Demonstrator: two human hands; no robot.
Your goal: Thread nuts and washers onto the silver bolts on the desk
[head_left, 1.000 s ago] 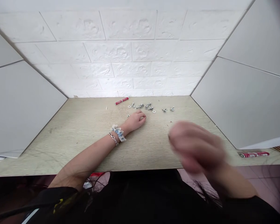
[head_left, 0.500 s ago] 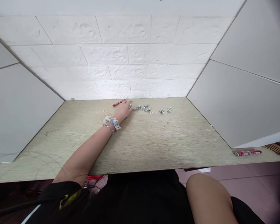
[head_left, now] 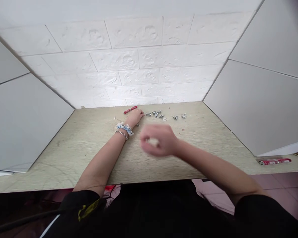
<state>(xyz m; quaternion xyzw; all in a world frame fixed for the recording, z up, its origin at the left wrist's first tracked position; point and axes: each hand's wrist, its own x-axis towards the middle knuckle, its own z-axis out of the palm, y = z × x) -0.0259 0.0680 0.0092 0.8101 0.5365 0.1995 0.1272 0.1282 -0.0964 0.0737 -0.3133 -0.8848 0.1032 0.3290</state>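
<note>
My left hand (head_left: pixel 135 117) rests on the wooden tabletop (head_left: pixel 94 155), its fingers closed and pinched together at the left end of a row of metal hardware. What lies between those fingertips is hidden. Just right of them is a bolt (head_left: pixel 148 114), followed by a small cluster of bolts (head_left: pixel 157 113) and a flat washer (head_left: pixel 164 119). A small metal piece (head_left: pixel 138 125) lies by the wrist. My right hand (head_left: pixel 161 140) hovers over the table nearer to me, blurred by motion. Its thumb and fingers curl into a loop; whether they hold anything is unclear.
Two more bolts, one (head_left: pixel 175 117) beside another (head_left: pixel 184 116), lie farther right. A red marker-like stick (head_left: pixel 130 109) is behind my left hand, and a red tube (head_left: pixel 275 161) at the right front edge. White brick-pattern wall (head_left: pixel 129 59) and grey side panels (head_left: pixel 260 109) enclose the tabletop.
My right hand has come into view from the right, over the table. The fingers of my left hand, spread before, have closed together. The whole view has shifted slightly.
</note>
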